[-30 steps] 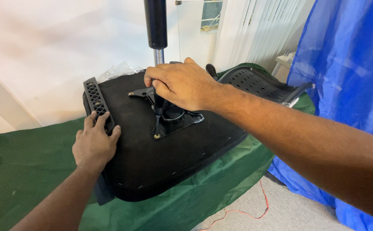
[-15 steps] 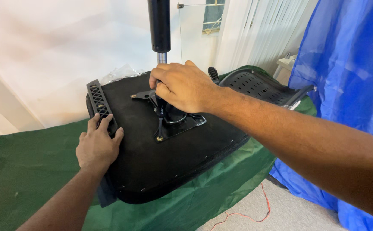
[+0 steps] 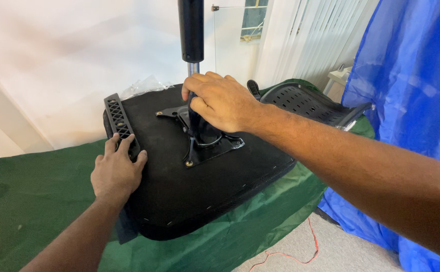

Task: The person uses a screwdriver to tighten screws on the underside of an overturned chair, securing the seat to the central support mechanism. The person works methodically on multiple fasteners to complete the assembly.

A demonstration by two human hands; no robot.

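A black office chair seat (image 3: 179, 191) lies upside down on a table under a green cloth (image 3: 28, 211). A black metal mounting plate (image 3: 211, 146) is bolted to its underside, and a black gas-lift cylinder (image 3: 191, 30) stands upright from it. My right hand (image 3: 219, 100) is wrapped around the base of the cylinder, just above the plate. My left hand (image 3: 115, 171) rests flat on the seat's left edge, fingers touching a black perforated armrest bracket (image 3: 120, 121).
A black perforated chair backrest (image 3: 305, 103) lies behind the seat at the right. Crumpled clear plastic (image 3: 144, 86) sits behind the seat. A blue plastic sheet (image 3: 411, 75) hangs at the right. A red wire (image 3: 300, 254) lies on the floor. A white wall is behind.
My right hand has shifted slightly up the cylinder base and the view has moved a little; my left hand stays pressed on the seat edge.
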